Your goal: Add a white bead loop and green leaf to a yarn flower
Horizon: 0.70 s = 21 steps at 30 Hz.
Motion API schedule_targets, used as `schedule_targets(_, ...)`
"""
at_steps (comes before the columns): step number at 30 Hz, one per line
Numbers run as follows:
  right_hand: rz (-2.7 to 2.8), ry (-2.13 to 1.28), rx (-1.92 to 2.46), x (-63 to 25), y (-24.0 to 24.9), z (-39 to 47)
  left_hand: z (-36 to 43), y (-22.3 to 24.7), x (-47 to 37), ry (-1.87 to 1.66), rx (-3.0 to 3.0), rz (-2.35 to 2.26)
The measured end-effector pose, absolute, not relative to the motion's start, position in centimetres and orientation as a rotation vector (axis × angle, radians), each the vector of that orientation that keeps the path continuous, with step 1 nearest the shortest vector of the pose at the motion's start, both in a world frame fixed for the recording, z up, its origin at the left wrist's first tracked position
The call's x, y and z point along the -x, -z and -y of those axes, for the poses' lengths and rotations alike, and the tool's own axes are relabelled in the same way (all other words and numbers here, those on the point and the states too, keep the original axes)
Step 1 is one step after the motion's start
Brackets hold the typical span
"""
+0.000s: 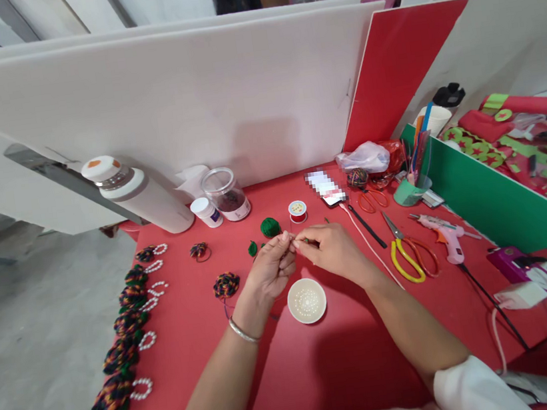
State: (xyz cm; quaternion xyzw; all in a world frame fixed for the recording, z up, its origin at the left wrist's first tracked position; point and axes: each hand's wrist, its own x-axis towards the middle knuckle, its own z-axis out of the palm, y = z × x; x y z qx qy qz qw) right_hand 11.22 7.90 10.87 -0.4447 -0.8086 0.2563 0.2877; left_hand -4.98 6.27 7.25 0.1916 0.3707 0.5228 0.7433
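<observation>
My left hand [272, 269] and my right hand [332, 249] meet fingertip to fingertip over the red table. Both are closed in a pinch; what lies between the fingers is too small to make out. Just below them sits a shallow cream dish [309, 314] holding small white beads. Behind the fingertips are a spool of red thread [297, 213] and a green yarn ball [270, 227]. A small green leaf-shaped piece [252, 249] lies left of the ball. Near my left wrist rests a multicoloured crocheted flower [226, 284] with a yarn tail.
Finished-looking yarn pieces with white bead loops [141, 388] line the left edge. A tall flask [144, 198] and clear jar [226, 198] stand behind. Yellow-handled scissors [404, 258], a pink glue gun [446, 236] and a phone [326, 188] lie right. A green divider [494, 196] borders a neighbour's area.
</observation>
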Motion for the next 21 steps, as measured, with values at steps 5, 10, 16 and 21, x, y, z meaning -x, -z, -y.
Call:
schedule_targets(5, 2.163, -0.646, 1.236, -11.01, -10.7, -7.91, -6.22, -6.58, 4.71, -1.228, -0.535, -0.968)
schedule_targets(10, 2.188, -0.638, 1.197, -11.06, -10.89, -7.84, -6.12, -6.59, 4.56, -1.22, -0.596, -1.04)
schedule_targets(16, 2.201, -0.641, 1.242, -11.61, -11.08, -7.89, -6.22, -6.92, 4.73, -1.245, -0.562, -1.054)
schedule_targets(21, 2.002, -1.159, 1.154, -11.25, -10.16, -8.32, -6.08, -7.41, 4.67, -1.224, -0.573, -1.073)
